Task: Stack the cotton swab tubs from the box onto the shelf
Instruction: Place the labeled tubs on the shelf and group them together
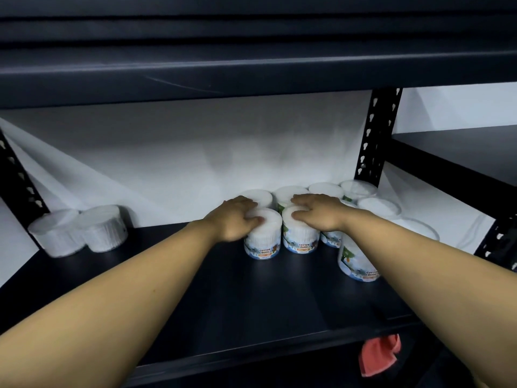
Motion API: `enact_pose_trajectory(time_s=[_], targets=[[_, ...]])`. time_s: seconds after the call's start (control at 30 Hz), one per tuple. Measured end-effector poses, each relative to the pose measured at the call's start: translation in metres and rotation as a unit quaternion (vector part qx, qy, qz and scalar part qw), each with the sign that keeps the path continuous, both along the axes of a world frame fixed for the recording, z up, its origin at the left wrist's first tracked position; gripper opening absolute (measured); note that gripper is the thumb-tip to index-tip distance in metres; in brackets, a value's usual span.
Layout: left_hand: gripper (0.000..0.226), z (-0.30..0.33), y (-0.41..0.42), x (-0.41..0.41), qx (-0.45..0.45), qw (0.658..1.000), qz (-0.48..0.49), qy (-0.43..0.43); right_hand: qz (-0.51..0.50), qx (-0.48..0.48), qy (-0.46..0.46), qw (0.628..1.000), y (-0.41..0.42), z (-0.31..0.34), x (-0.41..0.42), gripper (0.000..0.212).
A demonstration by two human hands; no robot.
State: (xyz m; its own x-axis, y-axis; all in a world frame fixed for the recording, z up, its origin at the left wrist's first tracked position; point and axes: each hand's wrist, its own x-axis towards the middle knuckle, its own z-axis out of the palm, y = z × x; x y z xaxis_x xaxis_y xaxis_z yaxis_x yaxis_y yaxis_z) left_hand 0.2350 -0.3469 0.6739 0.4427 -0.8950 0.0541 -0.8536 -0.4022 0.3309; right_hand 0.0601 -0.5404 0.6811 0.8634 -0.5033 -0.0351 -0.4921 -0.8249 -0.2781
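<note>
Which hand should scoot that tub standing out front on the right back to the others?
The right hand, I think. The front tub stands just under that forearm, while the left hand grips another tub farther left.

Hands (279, 218) atop shelved tubs (282, 238)

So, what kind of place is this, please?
Probably a stockroom or shop storage area. A dark metal shelf with a slotted upright holds many identical cotton bud tubs, and both hands are arranging them in rows.
</note>
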Motion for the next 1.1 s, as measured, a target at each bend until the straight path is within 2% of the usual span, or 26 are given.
enact_pose_trajectory(time_s=[0.07,0.2,0.73,0.97,1.1], targets=[[0.064,0.002,0.003,-0.004,-0.017,1.0,-0.01,-0.012,-0.002,-0.001,-0.019,1.0,0.0,0.001,-0.004,0.066],[0.054,0.003,0.007,-0.007,-0.022,0.999,-0.023,-0.025,0.008,0.006,-0.043,0.999,-0.002,-0.002,-0.008,0.064],[0.058,-0.003,0.008,-0.01,-0.021,0.999,-0.018,-0.047,0.044,-0.005,-0.042,0.998,-0.013,-0.008,-0.007,0.063],[0.057,-0.001,0.007,-0.008,-0.013,0.999,-0.026,-0.033,0.061,0.003,-0.04,0.997,-0.01,-0.004,-0.009,0.061],[0.064,0.001,0.006,-0.006,-0.039,0.999,0.0,0.013,0.034,0.003,-0.082,0.996,-0.012,0.002,-0.007,0.06]])
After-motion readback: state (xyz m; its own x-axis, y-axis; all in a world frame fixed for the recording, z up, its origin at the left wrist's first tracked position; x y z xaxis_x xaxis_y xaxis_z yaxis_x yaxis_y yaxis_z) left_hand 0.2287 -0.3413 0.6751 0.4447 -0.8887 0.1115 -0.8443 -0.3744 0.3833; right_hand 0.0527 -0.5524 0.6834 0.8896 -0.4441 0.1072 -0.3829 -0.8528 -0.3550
